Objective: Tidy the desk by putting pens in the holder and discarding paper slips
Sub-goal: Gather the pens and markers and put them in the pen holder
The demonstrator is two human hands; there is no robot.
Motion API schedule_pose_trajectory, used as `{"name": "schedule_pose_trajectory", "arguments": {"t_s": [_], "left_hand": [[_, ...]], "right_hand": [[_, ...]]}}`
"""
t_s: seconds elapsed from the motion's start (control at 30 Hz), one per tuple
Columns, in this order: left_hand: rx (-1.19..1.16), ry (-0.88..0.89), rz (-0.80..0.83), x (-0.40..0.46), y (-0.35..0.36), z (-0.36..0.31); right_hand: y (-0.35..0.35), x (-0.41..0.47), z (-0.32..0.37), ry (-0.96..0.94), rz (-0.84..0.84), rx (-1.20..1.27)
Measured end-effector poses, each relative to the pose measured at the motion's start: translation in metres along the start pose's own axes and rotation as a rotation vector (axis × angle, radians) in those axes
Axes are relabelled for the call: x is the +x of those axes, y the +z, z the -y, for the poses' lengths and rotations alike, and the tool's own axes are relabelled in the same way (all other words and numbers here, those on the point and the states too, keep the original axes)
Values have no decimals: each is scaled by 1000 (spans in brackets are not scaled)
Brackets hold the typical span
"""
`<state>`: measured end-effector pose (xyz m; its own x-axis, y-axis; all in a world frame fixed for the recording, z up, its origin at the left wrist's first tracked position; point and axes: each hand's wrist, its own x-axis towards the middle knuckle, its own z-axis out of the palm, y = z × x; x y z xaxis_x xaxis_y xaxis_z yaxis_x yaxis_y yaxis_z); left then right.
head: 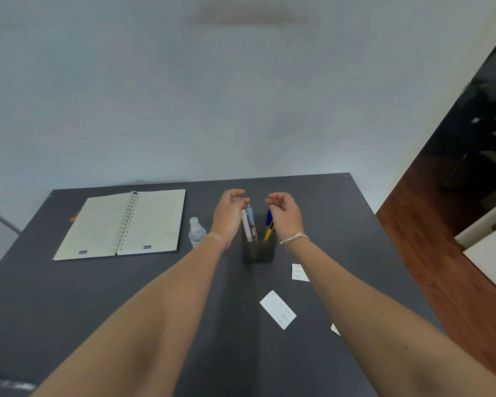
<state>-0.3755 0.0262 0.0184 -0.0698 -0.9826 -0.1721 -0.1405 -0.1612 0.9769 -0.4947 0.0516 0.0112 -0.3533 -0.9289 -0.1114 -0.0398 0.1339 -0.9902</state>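
A dark square pen holder [259,250] stands mid-desk with several pens in it: a white pen [246,228] and a pale blue one [250,217] on the left, a blue-and-yellow pen [269,227] on the right. My left hand [229,214] hovers at the holder's left, fingers curled and apart, close to the white pen's top. My right hand [285,214] hovers at its right beside the blue pen, fingers loosely curled, holding nothing. Two white paper slips [277,309] [299,272] lie flat nearer me. The corner of a third slip [335,329] peeks from under my right forearm.
An open spiral notebook [123,223] lies at the desk's left. A small clear spray bottle [196,232] stands just left of my left wrist. The dark desk [69,296] ends at its right edge over a wooden floor [430,253]. A wall rises behind.
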Motion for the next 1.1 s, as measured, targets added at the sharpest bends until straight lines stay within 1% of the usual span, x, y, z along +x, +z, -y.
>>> {"name": "schedule_pose_trajectory", "arguments": {"t_s": [0.23, 0.33, 0.47, 0.7, 0.9, 1.1], "left_hand": [[-19, 38, -34, -27, -16, -18], [-44, 60, -43, -44, -27, -27], [-35, 85, -107, -64, -55, -31], [9, 54, -208, -95, -123, -15], [48, 12, -271, -124, -191, 11], [122, -57, -277, -153, -280, 53]], "right_hand": [[-7, -16, 24, -91, -26, -24], [1, -28, 31, -131, 8, -4], [27, -48, 32, -161, 90, 16], [81, -89, 24, -177, 273, -103], [137, -133, 13, -189, 328, -161], [202, -190, -19, -126, 417, -286]]}}
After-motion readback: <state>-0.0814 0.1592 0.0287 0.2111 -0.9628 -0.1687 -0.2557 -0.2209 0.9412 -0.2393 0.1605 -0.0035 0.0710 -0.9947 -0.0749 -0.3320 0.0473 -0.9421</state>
